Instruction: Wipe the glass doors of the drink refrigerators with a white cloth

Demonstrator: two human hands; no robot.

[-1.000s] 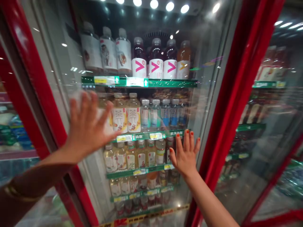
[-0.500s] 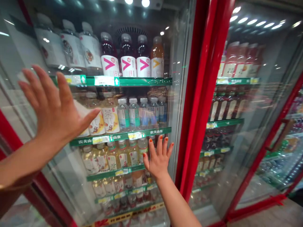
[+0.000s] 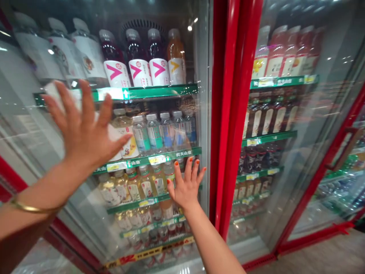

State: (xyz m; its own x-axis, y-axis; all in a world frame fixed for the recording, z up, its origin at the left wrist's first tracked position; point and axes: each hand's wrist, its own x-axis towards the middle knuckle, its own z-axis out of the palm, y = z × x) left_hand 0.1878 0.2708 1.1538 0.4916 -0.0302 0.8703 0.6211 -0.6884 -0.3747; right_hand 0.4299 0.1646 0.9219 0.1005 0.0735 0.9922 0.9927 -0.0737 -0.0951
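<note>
My left hand (image 3: 84,127) is spread flat against the glass door (image 3: 171,61) of a drinks fridge, fingers apart, holding nothing. A gold bangle (image 3: 31,207) sits on that wrist. My right hand (image 3: 186,184), with orange-red nails, presses open on the same glass lower down, close to the red door frame (image 3: 228,114). Behind the glass stand dark bottles with pink arrow labels (image 3: 137,61) on the top shelf, water bottles (image 3: 159,131) on the green shelf below, and pale tea bottles (image 3: 142,184) further down.
A second red-framed glass door (image 3: 308,114) to the right shows more bottled drinks on green shelves. A strip of floor (image 3: 322,260) shows at the bottom right. Yellow-and-red tape (image 3: 148,253) runs along the fridge's bottom edge.
The glass door has slid left to right until its edge meets the red frame. Both hands stayed spread on the glass and moved with it; the view has swung to the right.
</note>
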